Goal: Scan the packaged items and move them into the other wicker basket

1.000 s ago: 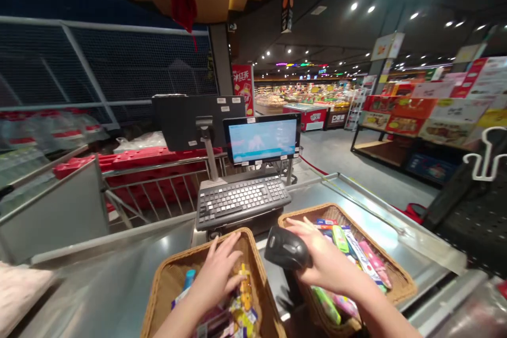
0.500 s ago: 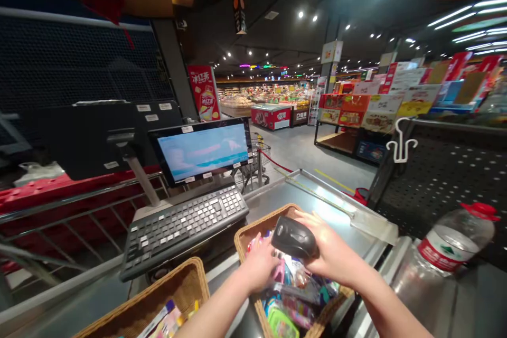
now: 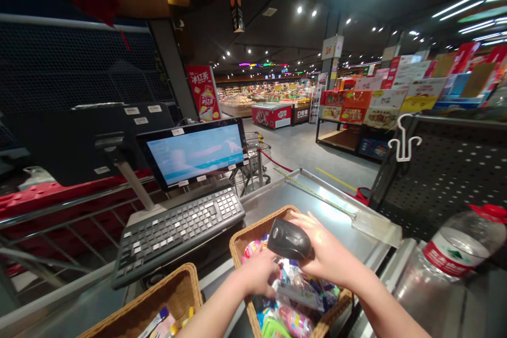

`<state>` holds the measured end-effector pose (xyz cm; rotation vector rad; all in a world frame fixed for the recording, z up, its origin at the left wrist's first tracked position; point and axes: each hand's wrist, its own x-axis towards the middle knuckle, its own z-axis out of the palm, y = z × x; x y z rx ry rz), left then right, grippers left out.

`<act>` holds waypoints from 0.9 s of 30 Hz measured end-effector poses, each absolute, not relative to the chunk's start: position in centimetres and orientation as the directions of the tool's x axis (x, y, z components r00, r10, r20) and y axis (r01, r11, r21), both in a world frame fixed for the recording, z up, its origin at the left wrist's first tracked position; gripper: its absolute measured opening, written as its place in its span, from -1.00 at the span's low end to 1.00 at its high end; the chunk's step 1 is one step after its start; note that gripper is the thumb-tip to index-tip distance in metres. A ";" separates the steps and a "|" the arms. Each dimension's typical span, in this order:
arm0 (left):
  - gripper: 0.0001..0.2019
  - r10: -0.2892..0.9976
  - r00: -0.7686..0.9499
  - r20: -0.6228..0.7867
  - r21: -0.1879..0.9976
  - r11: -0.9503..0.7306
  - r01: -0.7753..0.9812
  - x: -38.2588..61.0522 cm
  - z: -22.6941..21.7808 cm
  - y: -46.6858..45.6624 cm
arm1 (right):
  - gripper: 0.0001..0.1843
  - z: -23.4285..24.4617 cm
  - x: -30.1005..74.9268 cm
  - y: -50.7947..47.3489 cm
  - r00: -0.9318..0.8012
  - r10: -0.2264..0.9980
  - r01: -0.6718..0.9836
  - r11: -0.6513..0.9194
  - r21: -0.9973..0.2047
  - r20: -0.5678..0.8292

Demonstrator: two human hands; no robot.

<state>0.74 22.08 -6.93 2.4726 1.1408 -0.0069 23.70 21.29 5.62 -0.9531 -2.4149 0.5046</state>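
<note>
A black handheld barcode scanner [image 3: 290,240] is in my right hand [image 3: 327,251], its head pointing left over a wicker basket [image 3: 237,245]. My fingers wrap round its grip, mostly out of sight behind it. Below and left of the scanner, my left hand [image 3: 259,274] reaches into the same basket with curled fingers; what they grip is hidden. Around that hand lie small colourful packaged goods: a pink round item [image 3: 252,249] by the fingertips, a clear packet [image 3: 300,296], a pink wrapped item [image 3: 295,321] and a green one [image 3: 275,328].
A second wicker basket [image 3: 186,288] with a few packages stands at lower left. Beyond it are a black keyboard [image 3: 178,232] and a monitor [image 3: 194,150]. A large red-capped plastic bottle [image 3: 455,253] stands right. The metal counter [image 3: 277,193] extends ahead.
The left hand's fingers have curled and dipped lower among the packages. The scanner stays in the right hand, nearly in place. The view has shifted slightly.
</note>
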 end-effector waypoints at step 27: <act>-0.76 0.882 0.260 0.393 0.319 -0.395 0.861 -6.4 -2.2 18.4 | -0.29 5.7 20.4 20.2 -0.608 0.733 0.571 0.671 -0.472 0.306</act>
